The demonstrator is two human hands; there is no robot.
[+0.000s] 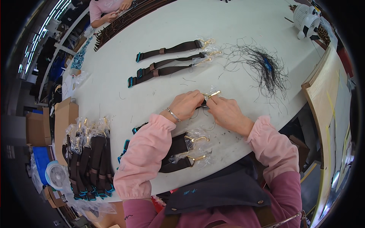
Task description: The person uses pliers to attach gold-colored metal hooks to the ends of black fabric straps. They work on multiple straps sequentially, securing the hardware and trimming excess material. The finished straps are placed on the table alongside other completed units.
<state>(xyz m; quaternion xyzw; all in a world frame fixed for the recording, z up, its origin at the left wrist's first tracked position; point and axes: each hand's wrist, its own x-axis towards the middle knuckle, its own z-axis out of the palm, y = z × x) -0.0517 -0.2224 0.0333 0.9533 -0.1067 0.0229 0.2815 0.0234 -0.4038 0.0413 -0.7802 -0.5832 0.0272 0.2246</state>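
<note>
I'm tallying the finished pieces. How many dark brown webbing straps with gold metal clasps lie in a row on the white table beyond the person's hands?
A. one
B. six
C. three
C: three dark brown webbing straps lie side by side on the white table, beyond the left hand and right hand.

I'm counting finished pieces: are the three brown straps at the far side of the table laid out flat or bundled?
Laid out flat. The three brown straps lie separately, side by side at full length on the white table, gold clasps pointing right.
</note>
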